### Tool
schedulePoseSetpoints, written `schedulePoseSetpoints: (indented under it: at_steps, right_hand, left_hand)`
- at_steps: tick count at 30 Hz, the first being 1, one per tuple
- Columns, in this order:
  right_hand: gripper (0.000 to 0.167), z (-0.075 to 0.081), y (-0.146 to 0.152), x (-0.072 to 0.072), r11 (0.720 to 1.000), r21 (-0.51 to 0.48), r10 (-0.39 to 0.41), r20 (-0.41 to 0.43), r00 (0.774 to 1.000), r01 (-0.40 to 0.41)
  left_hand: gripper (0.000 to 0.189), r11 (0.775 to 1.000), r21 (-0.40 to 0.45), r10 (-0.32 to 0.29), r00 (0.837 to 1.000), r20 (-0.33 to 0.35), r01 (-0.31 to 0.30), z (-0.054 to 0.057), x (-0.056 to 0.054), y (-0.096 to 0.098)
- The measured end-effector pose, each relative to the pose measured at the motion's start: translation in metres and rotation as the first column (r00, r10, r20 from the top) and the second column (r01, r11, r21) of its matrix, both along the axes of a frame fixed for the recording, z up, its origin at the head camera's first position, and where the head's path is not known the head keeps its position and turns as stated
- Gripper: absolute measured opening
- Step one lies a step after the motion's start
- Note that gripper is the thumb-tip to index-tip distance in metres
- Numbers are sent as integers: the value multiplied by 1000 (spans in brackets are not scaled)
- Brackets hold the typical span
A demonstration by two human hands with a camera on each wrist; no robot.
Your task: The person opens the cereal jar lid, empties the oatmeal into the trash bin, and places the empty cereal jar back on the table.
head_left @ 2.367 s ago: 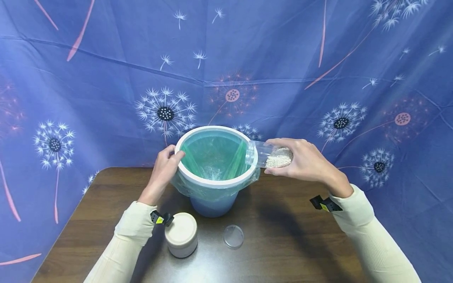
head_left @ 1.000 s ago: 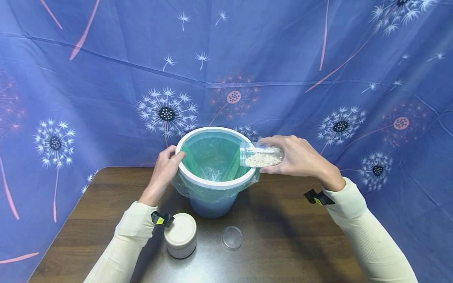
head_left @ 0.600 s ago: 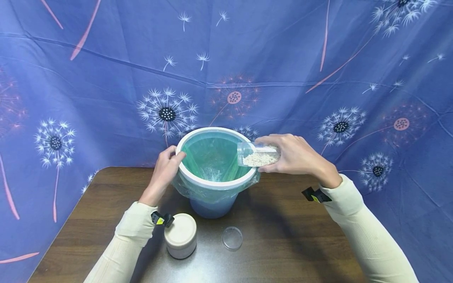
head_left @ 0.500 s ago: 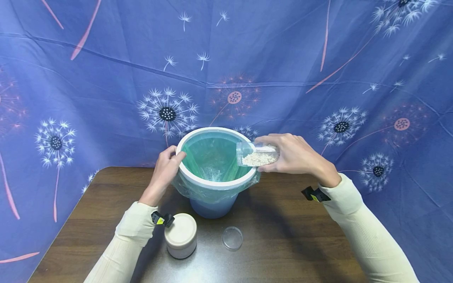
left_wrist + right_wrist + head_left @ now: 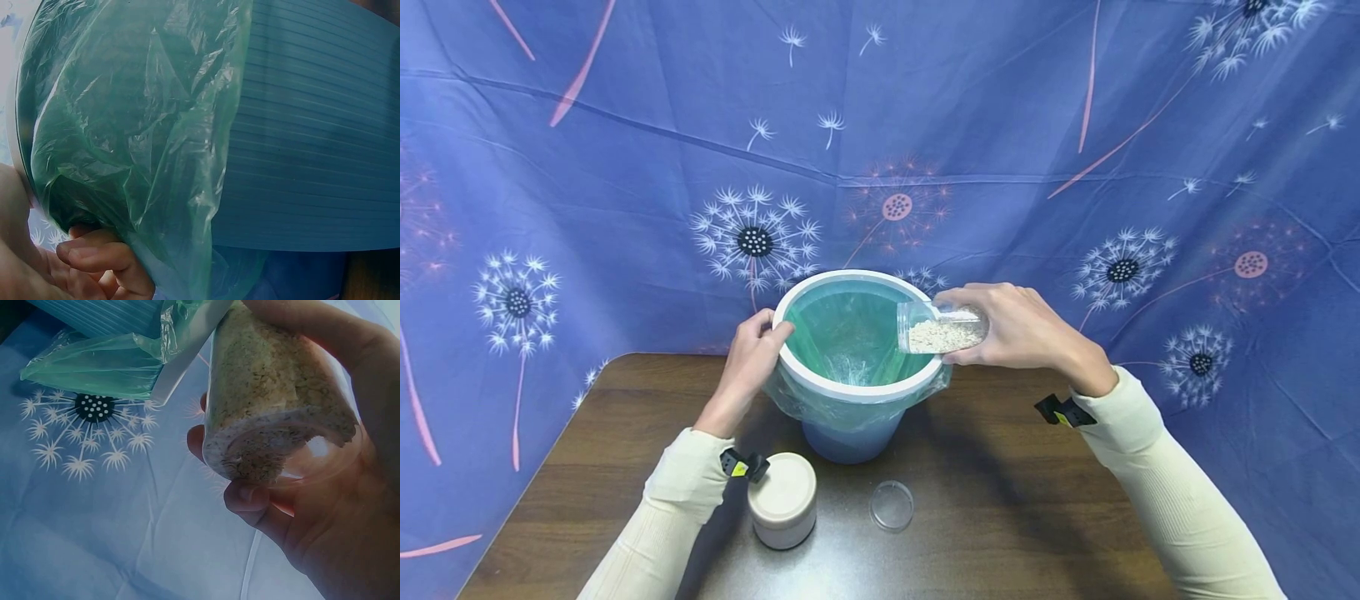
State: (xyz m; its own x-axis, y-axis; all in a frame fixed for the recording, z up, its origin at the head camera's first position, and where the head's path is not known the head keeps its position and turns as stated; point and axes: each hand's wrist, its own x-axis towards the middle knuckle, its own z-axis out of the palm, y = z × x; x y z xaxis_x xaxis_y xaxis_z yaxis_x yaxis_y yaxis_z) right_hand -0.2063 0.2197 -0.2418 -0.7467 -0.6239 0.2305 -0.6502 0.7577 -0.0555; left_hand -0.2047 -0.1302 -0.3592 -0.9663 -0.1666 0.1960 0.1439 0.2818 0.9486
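Note:
A blue trash bin (image 5: 850, 437) with a white rim stands on the table, lined with a green plastic bag (image 5: 156, 125) folded down over its outside. My left hand (image 5: 751, 354) grips the rim at the left, thumb on top and fingers curled below against the bag. My right hand (image 5: 1022, 325) holds a clear jar (image 5: 943, 329) tipped nearly level, fingers round its base end. The open mouth reaches over the bin's right rim. Pale oat-like flakes (image 5: 269, 381) lie along the jar's lower side, and the right wrist view shows bare space at part of its bottom.
A lidded off-white canister (image 5: 782, 500) stands in front of the bin, close to the left wrist. To its right a clear round lid (image 5: 892, 505) lies flat on the brown wooden table (image 5: 1000, 533). A blue dandelion-print cloth (image 5: 1000, 100) hangs directly behind the bin.
My right hand has moved left, bringing the jar's mouth over the rim into the bin's opening. The flakes have spread from the base toward the mouth. The left hand stays on the rim.

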Motion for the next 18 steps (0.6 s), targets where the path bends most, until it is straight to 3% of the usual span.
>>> schedulePoseSetpoints:
  at_steps: [18]
  right_hand:
    - [75,2,-3,-1,1000,7,15,-4,1000,-15]
  left_hand:
    - [19,1000,5,-5,1000,0,5,0,0,0]
